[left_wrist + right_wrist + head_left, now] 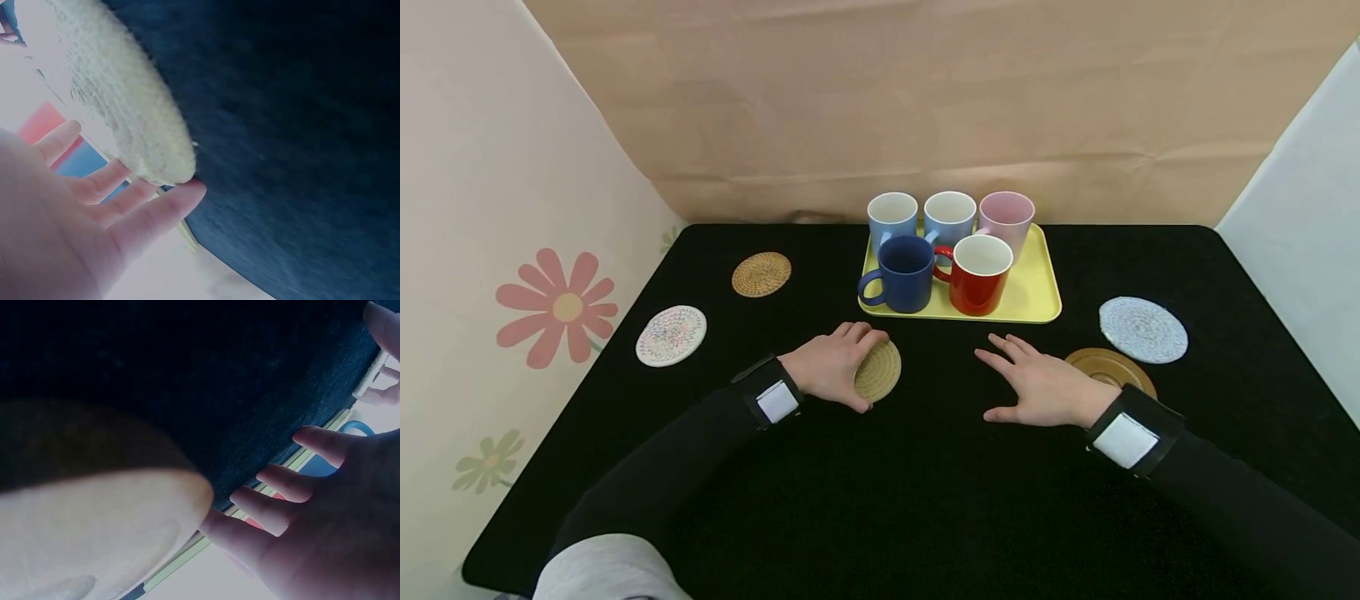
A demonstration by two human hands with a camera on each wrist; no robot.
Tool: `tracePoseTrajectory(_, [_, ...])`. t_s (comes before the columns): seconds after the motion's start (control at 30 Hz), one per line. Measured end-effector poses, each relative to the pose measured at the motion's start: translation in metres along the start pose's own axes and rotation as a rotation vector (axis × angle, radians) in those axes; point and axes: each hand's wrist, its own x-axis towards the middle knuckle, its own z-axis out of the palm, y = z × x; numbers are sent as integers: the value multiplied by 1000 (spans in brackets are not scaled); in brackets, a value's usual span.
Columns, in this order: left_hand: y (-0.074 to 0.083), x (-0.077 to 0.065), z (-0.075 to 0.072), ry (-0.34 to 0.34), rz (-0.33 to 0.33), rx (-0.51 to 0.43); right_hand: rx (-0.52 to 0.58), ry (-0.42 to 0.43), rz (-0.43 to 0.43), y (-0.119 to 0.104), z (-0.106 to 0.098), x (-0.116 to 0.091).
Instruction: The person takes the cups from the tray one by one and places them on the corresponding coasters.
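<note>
A straw-coloured woven coaster (882,372) lies on the black tabletop, left of centre. My left hand (831,367) holds it from the left, fingers along its far rim and thumb at its near rim; the palm hides its left part. In the left wrist view, fingertips touch the edge of the coaster (134,112). My right hand (1045,387) hovers with fingers spread, nothing in its grasp. Beneath and behind its wrist is a brown wooden round plate (1101,360), partly covered by the hand. This plate (106,531) looms large in the right wrist view.
At the back, a yellow tray (1037,283) bears a navy mug (907,279), a red mug (977,287), two light blue mugs and a pink mug (1009,218). A wicker coaster (762,274) and a speckled coaster (672,336) lie left; a pale blue mat (1143,330) lies right.
</note>
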Motion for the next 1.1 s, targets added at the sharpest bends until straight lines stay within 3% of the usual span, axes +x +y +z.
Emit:
tracePoseTrajectory(0.37, [18,17,-2,-32,5,40,-4,0,11,-1,0,0])
tracePoseTrajectory(1.1, [50,46,0,-86,76,109,3,16,-3,-1,-1,-1])
